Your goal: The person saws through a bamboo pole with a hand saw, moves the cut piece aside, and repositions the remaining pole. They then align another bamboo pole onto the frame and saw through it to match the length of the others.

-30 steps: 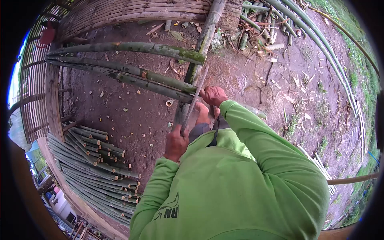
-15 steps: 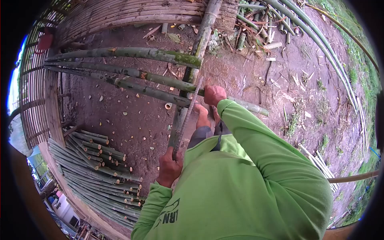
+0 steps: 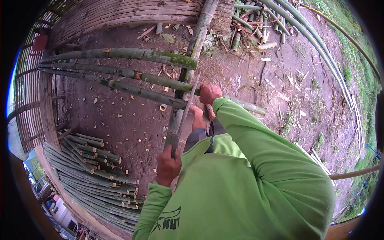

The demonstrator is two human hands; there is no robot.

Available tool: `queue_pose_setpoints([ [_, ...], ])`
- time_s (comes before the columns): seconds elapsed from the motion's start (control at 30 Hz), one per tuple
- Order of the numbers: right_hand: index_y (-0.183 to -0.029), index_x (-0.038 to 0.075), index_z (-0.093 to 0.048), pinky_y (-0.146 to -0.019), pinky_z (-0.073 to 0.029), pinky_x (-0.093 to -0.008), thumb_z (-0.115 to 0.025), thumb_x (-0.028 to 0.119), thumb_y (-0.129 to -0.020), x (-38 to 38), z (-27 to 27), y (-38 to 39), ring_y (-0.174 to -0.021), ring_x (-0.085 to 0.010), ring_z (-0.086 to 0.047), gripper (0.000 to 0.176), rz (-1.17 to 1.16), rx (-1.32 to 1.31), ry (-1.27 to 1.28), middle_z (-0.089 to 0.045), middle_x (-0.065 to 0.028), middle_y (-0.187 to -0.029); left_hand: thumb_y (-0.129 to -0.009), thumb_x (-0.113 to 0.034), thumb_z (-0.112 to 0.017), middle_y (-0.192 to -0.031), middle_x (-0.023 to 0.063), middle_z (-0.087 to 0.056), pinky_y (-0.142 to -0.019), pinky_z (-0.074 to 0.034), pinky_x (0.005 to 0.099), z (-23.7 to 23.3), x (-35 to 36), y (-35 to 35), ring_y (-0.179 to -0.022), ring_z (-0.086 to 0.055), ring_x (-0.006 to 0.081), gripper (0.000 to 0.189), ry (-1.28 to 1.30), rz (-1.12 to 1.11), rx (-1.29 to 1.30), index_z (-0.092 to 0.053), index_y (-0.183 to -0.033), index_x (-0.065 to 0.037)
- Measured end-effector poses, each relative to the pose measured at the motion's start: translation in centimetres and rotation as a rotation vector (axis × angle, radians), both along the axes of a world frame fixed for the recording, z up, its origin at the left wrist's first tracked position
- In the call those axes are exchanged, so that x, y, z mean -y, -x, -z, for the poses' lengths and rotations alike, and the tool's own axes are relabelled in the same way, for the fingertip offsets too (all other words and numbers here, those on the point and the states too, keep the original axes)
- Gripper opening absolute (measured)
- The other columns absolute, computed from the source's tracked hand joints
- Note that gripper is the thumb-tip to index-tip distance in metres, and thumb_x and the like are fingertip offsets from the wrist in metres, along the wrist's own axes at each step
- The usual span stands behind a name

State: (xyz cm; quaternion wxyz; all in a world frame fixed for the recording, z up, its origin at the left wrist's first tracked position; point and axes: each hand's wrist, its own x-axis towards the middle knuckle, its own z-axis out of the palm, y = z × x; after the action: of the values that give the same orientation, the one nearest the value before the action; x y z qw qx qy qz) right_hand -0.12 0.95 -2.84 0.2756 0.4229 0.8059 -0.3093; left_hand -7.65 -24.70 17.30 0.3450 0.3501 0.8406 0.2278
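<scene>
My left hand (image 3: 168, 166) is closed at the near end of a long, thin saw (image 3: 187, 110), apparently around its handle, which the fingers hide. The blade slants up and away, crossing the middle bamboo pole (image 3: 160, 81). Just right of the blade, my right hand (image 3: 210, 94) wraps that same pole, whose cut end (image 3: 256, 108) sticks out beyond my fist. Two more poles, an upper mossy one (image 3: 148, 55) and a lower one (image 3: 144, 93), lie alongside it. All three rest across a thick bamboo beam (image 3: 196, 46).
Stacked cut bamboo (image 3: 96, 188) lies at lower left by a slatted wall (image 3: 30, 96). A slatted bamboo platform (image 3: 132, 16) stands at the top. Bamboo offcuts (image 3: 260, 30) are heaped at upper right, near long curved poles (image 3: 316, 36). My bare feet (image 3: 197, 116) are below the poles.
The view has shifted slightly, so the surroundings sit a little further left. The saw's far end appears drawn back a little toward me. My right hand stays on the pole.
</scene>
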Motion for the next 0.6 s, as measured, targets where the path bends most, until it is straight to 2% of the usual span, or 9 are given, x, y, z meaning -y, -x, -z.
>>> queue_pose_setpoints([
  [0.07,-0.097,0.004,-0.069,-0.076,-0.056,-0.0437,-0.061,0.015,-0.075,0.1,0.3,0.1,-0.090,-0.0337,-0.069,0.026,-0.008,-0.007,-0.001,-0.069,-0.0201,-0.094,-0.088,-0.016,-0.059,-0.062,0.0236,-0.056,-0.050,-0.045,0.0493,6.9,-2.9,0.6,-0.059,-0.060,0.0427,0.015,-0.120,0.049,-0.112,-0.055,-0.085,-0.002],
  [0.13,-0.098,0.005,-0.070,-0.080,-0.056,-0.0412,-0.062,0.014,-0.075,-0.6,-0.5,0.7,-0.094,-0.0319,-0.068,0.026,-0.014,0.034,0.009,-0.069,-0.0186,-0.098,-0.088,-0.016,-0.060,-0.063,0.0245,-0.057,-0.051,-0.046,0.0499,7.2,-4.9,0.5,-0.059,-0.060,0.0433,0.015,-0.126,0.025,-0.095,-0.055,-0.085,-0.002],
  [0.23,-0.098,0.005,-0.071,-0.081,-0.056,-0.0399,-0.062,0.013,-0.075,-1.2,-1.1,0.8,-0.095,-0.0311,-0.068,0.026,-0.014,0.039,-0.012,-0.070,-0.0176,-0.099,-0.088,-0.017,-0.060,-0.063,0.0248,-0.057,-0.051,-0.046,0.0509,3.3,-4.4,0.4,-0.059,-0.060,0.0440,0.017,-0.103,0.001,-0.028,-0.055,-0.084,-0.002],
  [0.33,-0.098,0.005,-0.071,-0.080,-0.056,-0.0396,-0.062,0.013,-0.075,-0.3,-0.8,0.7,-0.094,-0.0307,-0.069,0.026,0.014,0.030,0.023,-0.070,-0.0175,-0.100,-0.088,-0.018,-0.060,-0.062,0.0244,-0.057,-0.052,-0.046,0.0518,-2.6,0.3,0.0,-0.060,-0.060,0.0440,0.017,0.039,-0.031,0.023,-0.055,-0.084,-0.002],
  [0.4,-0.098,0.005,-0.071,-0.080,-0.056,-0.0399,-0.062,0.013,-0.075,-0.2,-0.4,0.5,-0.094,-0.0312,-0.069,0.026,-0.011,0.038,0.000,-0.070,-0.0172,-0.099,-0.088,-0.018,-0.060,-0.063,0.0245,-0.057,-0.052,-0.046,0.0522,-2.7,0.2,0.3,-0.060,-0.060,0.0443,0.017,0.056,-0.031,0.034,-0.055,-0.085,-0.001],
  [0.47,-0.098,0.005,-0.071,-0.081,-0.055,-0.0403,-0.061,0.012,-0.074,-0.5,0.1,0.4,-0.095,-0.0318,-0.068,0.026,-0.003,0.035,-0.011,-0.070,-0.0176,-0.100,-0.089,-0.019,-0.059,-0.063,0.0250,-0.058,-0.053,-0.046,0.0524,0.2,-1.4,0.9,-0.061,-0.060,0.0450,0.018,0.020,-0.006,0.051,-0.056,-0.085,-0.001],
  [0.57,-0.099,0.006,-0.069,-0.081,-0.055,-0.0425,-0.061,0.015,-0.074,-0.1,0.3,0.6,-0.093,-0.0337,-0.068,0.028,-0.021,0.018,-0.021,-0.069,-0.0191,-0.099,-0.091,-0.024,-0.056,-0.072,0.0243,-0.061,-0.058,-0.047,0.0492,10.0,-8.2,1.8,-0.070,-0.060,0.0449,0.021,-0.096,0.036,-0.033,-0.059,-0.090,-0.003],
  [0.6,-0.100,0.006,-0.068,-0.080,-0.054,-0.0435,-0.061,0.017,-0.074,-0.1,0.4,0.4,-0.092,-0.0345,-0.068,0.029,-0.024,0.016,-0.024,-0.068,-0.0198,-0.098,-0.092,-0.026,-0.055,-0.076,0.0257,-0.062,-0.061,-0.048,0.0498,11.0,-9.9,1.5,-0.075,-0.061,0.0459,0.023,-0.093,0.017,-0.018,-0.060,-0.093,-0.003],
])
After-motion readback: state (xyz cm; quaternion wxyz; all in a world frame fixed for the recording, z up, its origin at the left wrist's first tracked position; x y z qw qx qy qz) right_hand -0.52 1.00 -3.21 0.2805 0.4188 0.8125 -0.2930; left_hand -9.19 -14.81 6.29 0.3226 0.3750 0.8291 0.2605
